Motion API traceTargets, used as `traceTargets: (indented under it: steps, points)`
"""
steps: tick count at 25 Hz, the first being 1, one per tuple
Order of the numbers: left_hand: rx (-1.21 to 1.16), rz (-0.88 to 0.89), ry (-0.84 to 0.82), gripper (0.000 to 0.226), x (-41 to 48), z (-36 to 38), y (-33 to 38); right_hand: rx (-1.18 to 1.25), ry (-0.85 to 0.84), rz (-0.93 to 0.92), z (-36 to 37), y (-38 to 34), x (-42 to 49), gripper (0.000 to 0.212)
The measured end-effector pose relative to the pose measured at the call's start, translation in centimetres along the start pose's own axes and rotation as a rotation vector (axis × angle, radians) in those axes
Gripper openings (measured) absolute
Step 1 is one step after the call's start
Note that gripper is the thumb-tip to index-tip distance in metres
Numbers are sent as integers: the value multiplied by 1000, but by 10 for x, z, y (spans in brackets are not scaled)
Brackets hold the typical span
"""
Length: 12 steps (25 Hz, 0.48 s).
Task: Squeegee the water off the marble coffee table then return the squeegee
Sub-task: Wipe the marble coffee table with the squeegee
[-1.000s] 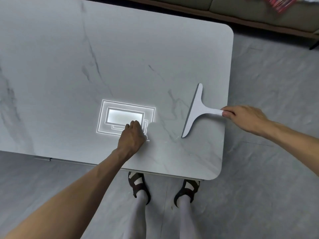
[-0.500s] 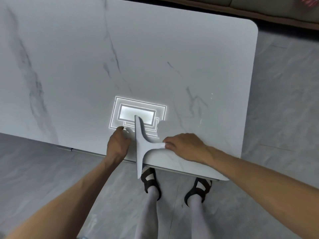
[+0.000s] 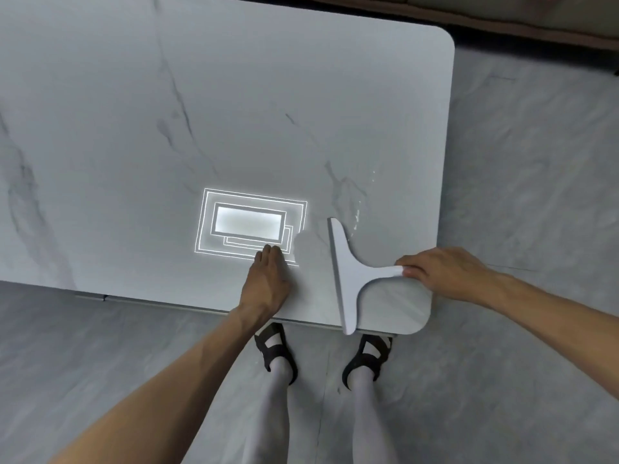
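White plastic squeegee [image 3: 348,276] lies on the marble worktop [image 3: 234,95] near its right front corner, blade running front to back, handle pointing right into the right hand [image 3: 442,279], clamped on its end. Droplets [image 3: 356,216] glint just right of the blade. Left hand [image 3: 268,279] rests flat, fingers together, left of it.

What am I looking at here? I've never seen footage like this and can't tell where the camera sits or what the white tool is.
There is no machine: a person wears the camera on their head, so it looks down at their own arms and sandalled feet. The grey slab is a marble coffee table. The right hand grips the handle of a white squeegee lying on it near the corner. The left hand rests flat on the top. The bright rectangle is a reflected ceiling light. Small water droplets glint beyond the blade.
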<state>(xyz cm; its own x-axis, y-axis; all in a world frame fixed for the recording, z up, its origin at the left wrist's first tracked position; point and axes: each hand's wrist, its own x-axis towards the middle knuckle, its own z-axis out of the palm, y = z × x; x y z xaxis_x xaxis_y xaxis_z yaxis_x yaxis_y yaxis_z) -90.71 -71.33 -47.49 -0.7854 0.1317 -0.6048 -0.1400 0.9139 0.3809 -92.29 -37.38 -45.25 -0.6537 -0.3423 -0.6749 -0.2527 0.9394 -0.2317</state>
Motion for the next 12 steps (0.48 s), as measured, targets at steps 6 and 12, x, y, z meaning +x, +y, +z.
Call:
traceTargets:
  steps: [6, 12]
  points:
    - [34, -36, 10, 45, 5, 6, 23, -33, 103, 21, -19, 39, -32, 30]
    - [-12, -65, 36, 57, 3, 14, 59, 1, -79, -216, 16, -15, -7, 37]
